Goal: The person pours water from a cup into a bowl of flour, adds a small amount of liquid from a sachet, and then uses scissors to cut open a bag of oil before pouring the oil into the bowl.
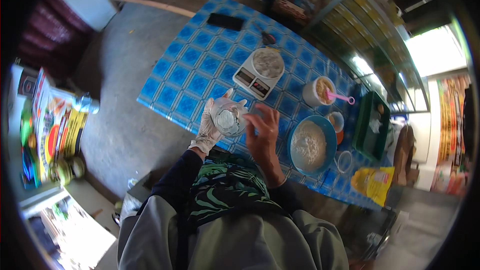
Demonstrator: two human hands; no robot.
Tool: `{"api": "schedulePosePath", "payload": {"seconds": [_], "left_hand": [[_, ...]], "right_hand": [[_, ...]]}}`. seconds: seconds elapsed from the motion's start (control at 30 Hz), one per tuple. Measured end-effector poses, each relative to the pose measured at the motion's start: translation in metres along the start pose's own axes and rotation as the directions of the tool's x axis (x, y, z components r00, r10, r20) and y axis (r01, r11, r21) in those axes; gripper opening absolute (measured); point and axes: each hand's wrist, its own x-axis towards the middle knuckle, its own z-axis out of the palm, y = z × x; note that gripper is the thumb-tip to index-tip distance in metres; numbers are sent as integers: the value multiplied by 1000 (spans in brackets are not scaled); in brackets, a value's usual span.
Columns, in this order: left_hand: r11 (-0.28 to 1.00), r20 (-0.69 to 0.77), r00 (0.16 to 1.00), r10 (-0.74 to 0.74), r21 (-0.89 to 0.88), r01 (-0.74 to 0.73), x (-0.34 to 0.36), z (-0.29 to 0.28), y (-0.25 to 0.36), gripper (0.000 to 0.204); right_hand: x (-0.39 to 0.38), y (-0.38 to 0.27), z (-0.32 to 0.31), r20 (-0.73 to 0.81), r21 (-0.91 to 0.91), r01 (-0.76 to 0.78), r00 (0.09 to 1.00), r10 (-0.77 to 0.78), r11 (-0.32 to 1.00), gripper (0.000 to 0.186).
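Observation:
In front of my body, my left hand (207, 127), in a thin whitish glove, holds a clear, thin plastic bag (228, 121) with its round mouth facing up. Something white shows inside it. My bare right hand (264, 132) is at the bag's right edge, with thumb and forefinger bent onto the rim. Just beyond them stands a white kitchen scale (253, 82), bearing a round, clear-looking container of whitish stuff (268, 63). Right of my hands is a blue basin (325, 165) with white powder (308, 143) in it.
A blue checked tablecloth (180, 75) covers the table. On it are a black phone (225, 21), a white tub (311, 95) with a pink scoop (342, 98), a clear cup (344, 162), a green crate (367, 137) and a yellow packet (374, 184). A glass-fronted cabinet (370, 25) borders the far right.

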Motion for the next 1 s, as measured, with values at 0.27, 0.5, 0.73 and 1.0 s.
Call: {"api": "schedulePosePath", "payload": {"seconds": [0.27, 0.5, 0.73, 1.0], "left_hand": [[938, -124, 946, -300, 143, 317, 23, -9, 27, 61], [847, -234, 852, -468, 154, 508, 31, -15, 19, 64], [837, -291, 809, -510, 51, 546, 47, -15, -23, 60], [839, -227, 817, -531, -5, 544, 65, -16, -80, 60]], "right_hand": [[6, 15, 59, 57, -264, -202, 973, 224, 943, 12], [-14, 33, 65, 85, -432, -410, 868, 488, 804, 11], [-29, 51, 35, 14, -457, -469, 846, 533, 756, 13], [-41, 75, -11, 6, -596, -454, 823, 569, 663, 27]]}}
